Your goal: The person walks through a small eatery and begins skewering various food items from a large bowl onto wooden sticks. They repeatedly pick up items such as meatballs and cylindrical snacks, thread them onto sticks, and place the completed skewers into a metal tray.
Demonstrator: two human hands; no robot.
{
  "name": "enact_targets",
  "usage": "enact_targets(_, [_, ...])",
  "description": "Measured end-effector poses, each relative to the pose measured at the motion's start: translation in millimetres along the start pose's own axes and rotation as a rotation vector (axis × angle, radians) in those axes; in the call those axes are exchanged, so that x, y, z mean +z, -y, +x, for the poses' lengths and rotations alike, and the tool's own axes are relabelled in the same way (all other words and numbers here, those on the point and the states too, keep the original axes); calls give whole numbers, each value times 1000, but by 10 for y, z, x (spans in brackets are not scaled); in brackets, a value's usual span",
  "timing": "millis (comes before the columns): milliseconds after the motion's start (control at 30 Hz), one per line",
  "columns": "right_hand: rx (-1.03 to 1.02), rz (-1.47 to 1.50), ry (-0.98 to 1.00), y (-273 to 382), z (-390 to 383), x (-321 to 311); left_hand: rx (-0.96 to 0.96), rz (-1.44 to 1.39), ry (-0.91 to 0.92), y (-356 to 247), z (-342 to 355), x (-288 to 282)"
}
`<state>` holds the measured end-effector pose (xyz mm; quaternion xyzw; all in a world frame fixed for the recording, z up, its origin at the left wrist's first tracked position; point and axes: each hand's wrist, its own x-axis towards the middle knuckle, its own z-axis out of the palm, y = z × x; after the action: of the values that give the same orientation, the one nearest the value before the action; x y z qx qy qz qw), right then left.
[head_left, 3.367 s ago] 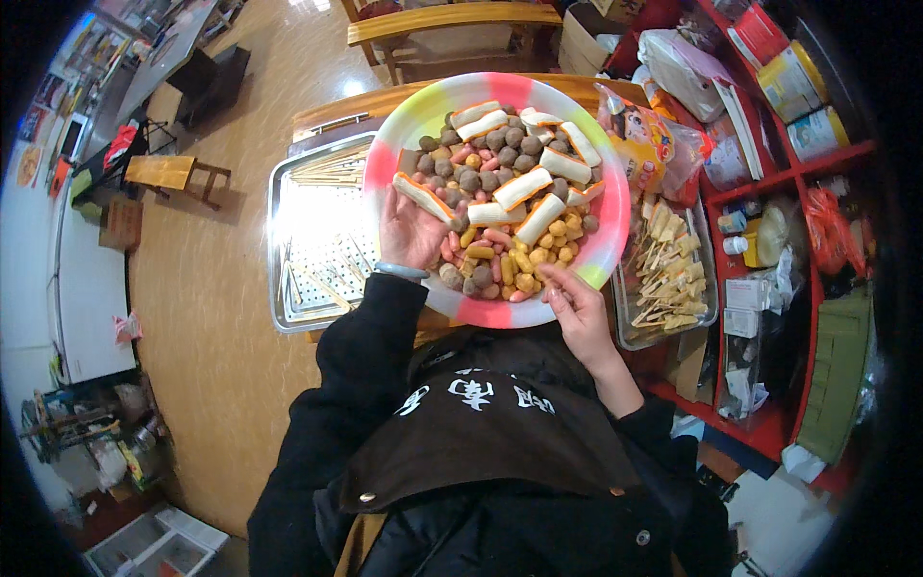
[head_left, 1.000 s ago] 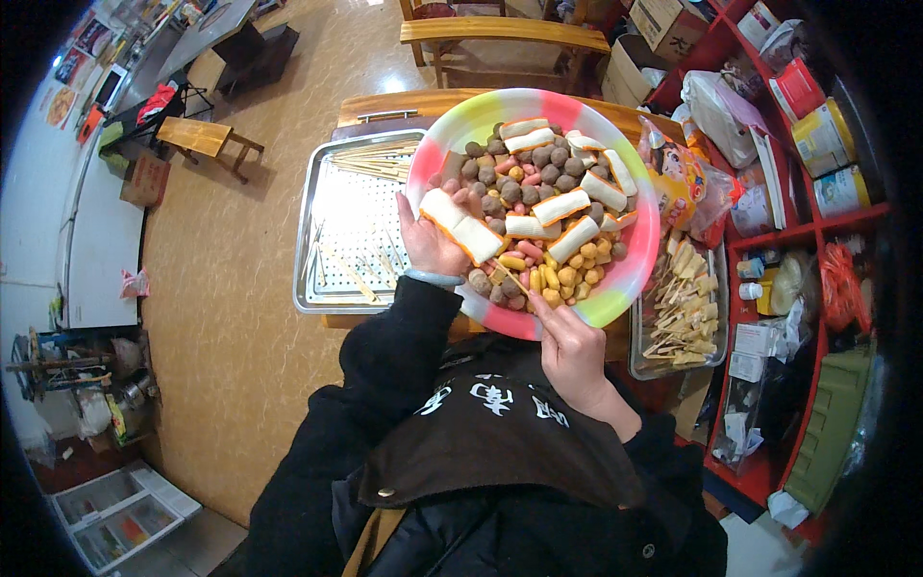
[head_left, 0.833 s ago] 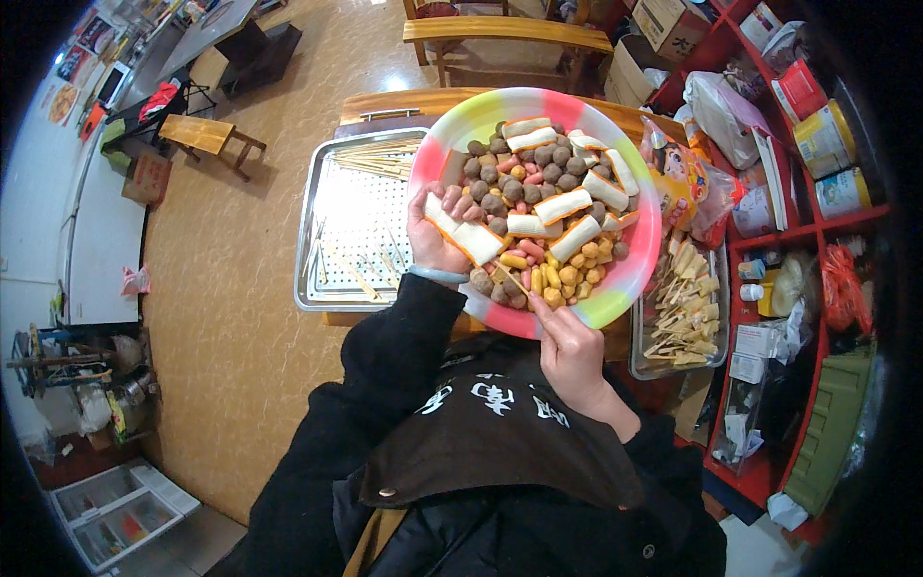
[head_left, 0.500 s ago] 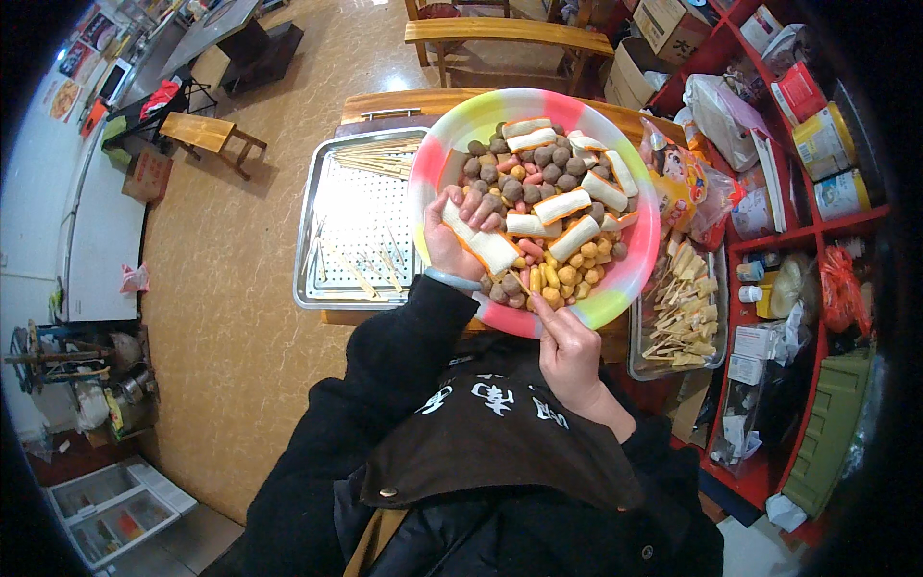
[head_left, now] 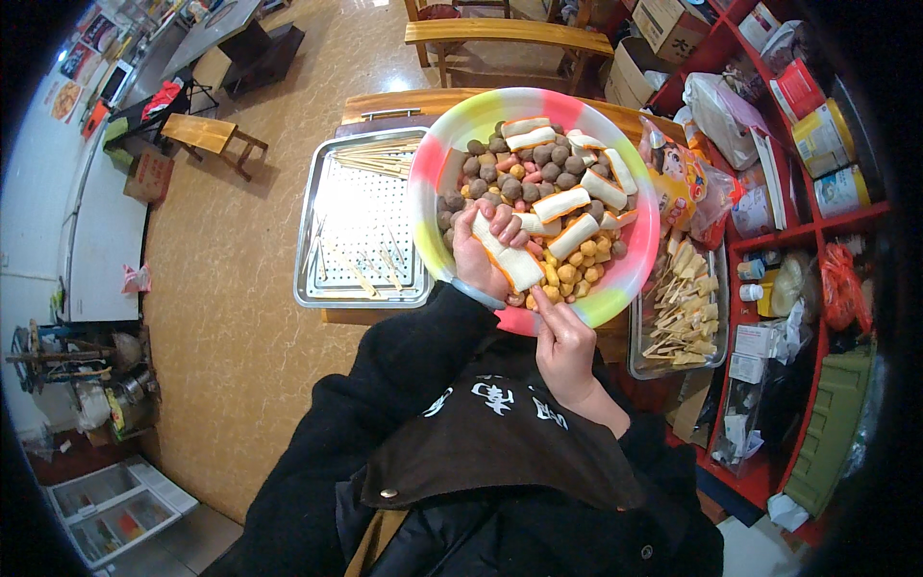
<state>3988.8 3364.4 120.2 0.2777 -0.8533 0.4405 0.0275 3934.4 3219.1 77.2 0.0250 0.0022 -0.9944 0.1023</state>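
My left hand (head_left: 486, 252) wraps round a white, orange-edged crab stick (head_left: 513, 264) above the near left part of a pink, yellow and white basin (head_left: 630, 288). At the crab stick's lower end is my right hand (head_left: 565, 337), thumb and finger pinched on a thin bamboo skewer that is now almost wholly hidden. Inside the basin lie brown meatballs (head_left: 551, 173), yellowish balls (head_left: 567, 274), small pink sausages and several more crab sticks (head_left: 561, 204).
Left of the basin, a perforated metal tray (head_left: 361, 216) carries loose bamboo skewers (head_left: 375, 159). A clear tray (head_left: 716, 351) of skewered pieces (head_left: 681, 313) stands to the right, beside red shelves (head_left: 803, 231) with jars and bags. Beyond the table is a wooden bench (head_left: 510, 37).
Both hands have shifted: the left, with the crab stick, moved right and slightly nearer. The right hand's fingertips are now against the crab stick's end, and the skewer seen between them before is hidden.
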Motion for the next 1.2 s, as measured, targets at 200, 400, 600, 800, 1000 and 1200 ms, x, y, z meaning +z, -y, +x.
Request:
enact_targets(200, [38, 46, -61, -34, 7, 38, 26, 9, -35, 45, -3, -18])
enact_targets(400, [144, 50, -73, -74, -33, 73, 52, 50, -54, 89, -8, -46])
enact_targets(600, [122, 91, -118, -133, -22, 74, 29, 161, -1, 140, -18, -70])
enact_targets(800, [374, 275, 26, -385, -29, -58, -71, 273, -151, 285, 47, -139])
enact_targets(1000, [656, 668, -644, -1547, -97, -375, -155, 505, -183, 50, 66, -199])
enact_targets(1200, [695, 233, -1049, -3106, -324, -1053, 45, 858, -198, -678, -113, -392])
